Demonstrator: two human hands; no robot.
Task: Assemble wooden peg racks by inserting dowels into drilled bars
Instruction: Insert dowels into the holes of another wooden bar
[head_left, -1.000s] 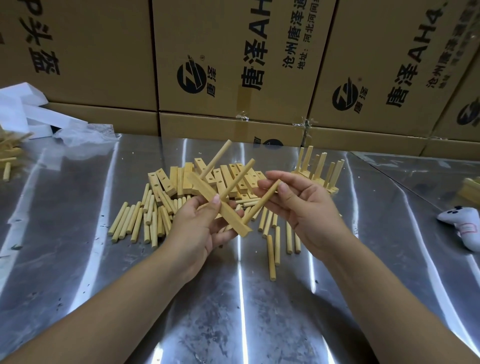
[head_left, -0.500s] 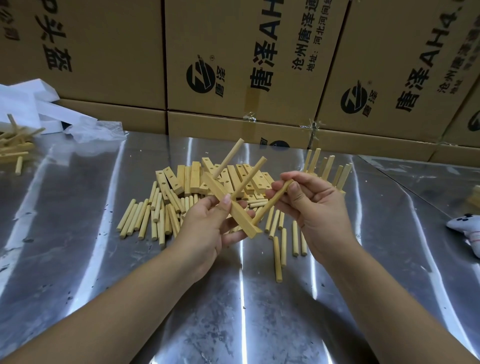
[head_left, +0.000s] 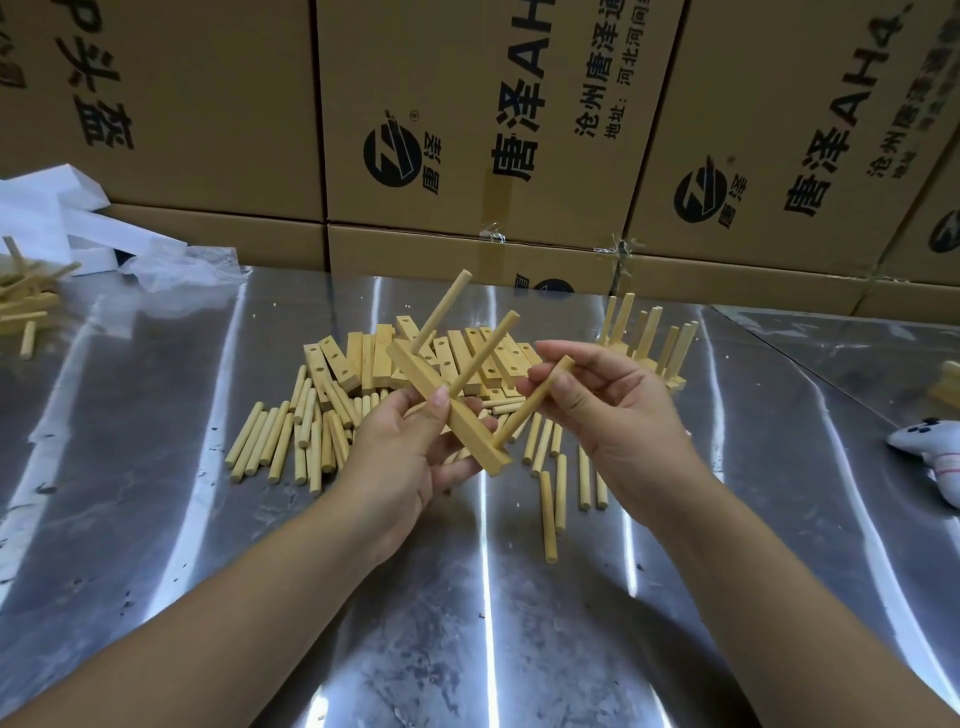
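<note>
Right hand (head_left: 618, 415) pinches round dowel (head_left: 524, 410) against square wooden bar (head_left: 447, 410).

A steel table (head_left: 156, 519) is strewn with loose dowels (head_left: 270, 441) and drilled bars (head_left: 332, 358); finished racks (head_left: 647, 332) are stood behind, and a toy (head_left: 924, 447) is laid at right.

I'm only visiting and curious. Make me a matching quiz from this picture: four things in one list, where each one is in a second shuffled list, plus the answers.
Things:
1. drilled bar
2. dowel at the bar's near end
3. finished racks
4. white toy

Places:
A. at the table's right edge
B. gripped in the left hand
C. on the table behind the right hand
D. pinched by the right hand

Pairs: 1-B; 2-D; 3-C; 4-A.
</note>
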